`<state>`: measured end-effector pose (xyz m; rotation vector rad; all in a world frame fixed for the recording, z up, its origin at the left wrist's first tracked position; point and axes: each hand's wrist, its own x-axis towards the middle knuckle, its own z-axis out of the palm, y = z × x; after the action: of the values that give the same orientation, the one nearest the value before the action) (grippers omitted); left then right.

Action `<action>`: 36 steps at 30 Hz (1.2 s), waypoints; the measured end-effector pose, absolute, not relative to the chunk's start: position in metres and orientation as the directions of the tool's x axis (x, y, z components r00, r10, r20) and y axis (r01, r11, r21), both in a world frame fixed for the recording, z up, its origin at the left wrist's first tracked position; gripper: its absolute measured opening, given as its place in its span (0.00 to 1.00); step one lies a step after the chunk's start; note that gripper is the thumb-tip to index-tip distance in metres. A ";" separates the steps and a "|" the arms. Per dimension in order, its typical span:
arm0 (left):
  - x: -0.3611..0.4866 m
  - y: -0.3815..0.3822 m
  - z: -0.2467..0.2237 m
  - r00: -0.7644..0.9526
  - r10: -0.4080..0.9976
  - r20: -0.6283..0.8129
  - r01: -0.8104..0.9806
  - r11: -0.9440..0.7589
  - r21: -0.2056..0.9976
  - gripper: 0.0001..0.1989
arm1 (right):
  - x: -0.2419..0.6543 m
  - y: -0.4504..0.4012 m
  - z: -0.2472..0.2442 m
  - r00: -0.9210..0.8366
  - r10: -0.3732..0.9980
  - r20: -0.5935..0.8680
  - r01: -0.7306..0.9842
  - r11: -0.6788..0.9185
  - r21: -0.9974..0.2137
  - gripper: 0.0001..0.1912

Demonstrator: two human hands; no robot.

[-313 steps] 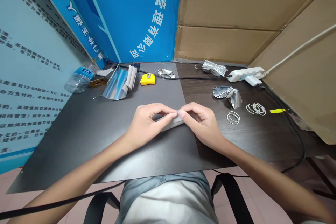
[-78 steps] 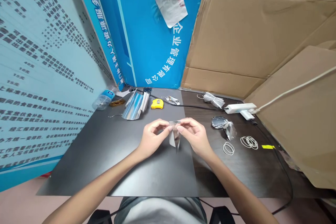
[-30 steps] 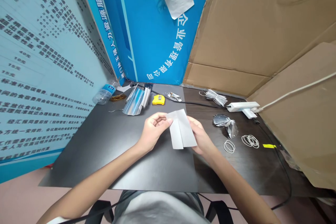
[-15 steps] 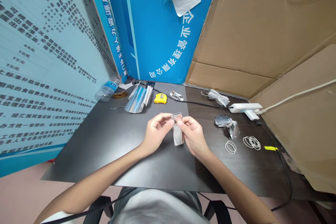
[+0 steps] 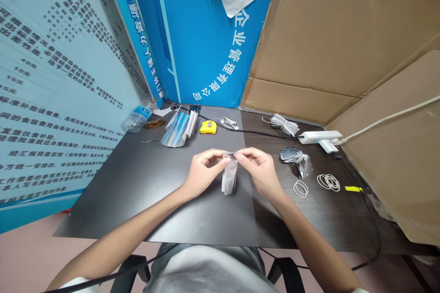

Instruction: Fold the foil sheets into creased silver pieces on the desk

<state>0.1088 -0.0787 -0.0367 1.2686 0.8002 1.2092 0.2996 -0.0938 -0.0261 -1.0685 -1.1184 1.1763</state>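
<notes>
A small silvery foil pouch (image 5: 229, 178) hangs between my hands above the middle of the table, its top edge pinched on both sides. My left hand (image 5: 207, 169) grips the left part of that top edge between thumb and fingers. On the other side, my right hand (image 5: 258, 168) pinches the right part the same way. A narrow dark gap shows at the pouch's upper edge, between the two thumbs. The lower part of the pouch dangles down. What is inside it, if anything, is hidden.
Behind my hands lie a yellow tape measure (image 5: 208, 127), a curled stack of silver foil sheets (image 5: 179, 129) and a plastic bottle (image 5: 137, 118). Rightward are bundled silver strips (image 5: 284, 124), a fanned foil bundle (image 5: 297, 158), white rubber bands (image 5: 328, 182) and a power strip (image 5: 321, 137).
My right hand has shifted slightly right, and my thumbs are further apart along the pouch's top. The top edge now shows a dark gap. The pouch hangs slightly lower and further left.
</notes>
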 end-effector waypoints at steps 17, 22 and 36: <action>0.115 -0.083 -0.039 0.173 0.968 0.182 -0.107 -0.165 0.980 0.17 | 0.292 -0.097 -0.031 0.050 0.994 0.096 -0.177 0.103 -0.979 0.09; 0.116 -0.085 -0.038 0.223 0.960 0.170 -0.133 -0.143 0.981 0.15 | 0.290 -0.098 -0.031 0.064 0.996 0.060 -0.178 0.071 -0.981 0.12; 0.110 -0.085 -0.032 0.239 0.960 0.143 -0.221 -0.089 0.971 0.20 | 0.288 -0.101 -0.035 0.178 0.967 0.181 0.022 0.180 -0.983 0.11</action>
<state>0.1104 -0.0847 -0.0321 1.2467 0.8105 1.1931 0.2883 -0.1011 -0.0352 -1.1582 -1.1612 0.9426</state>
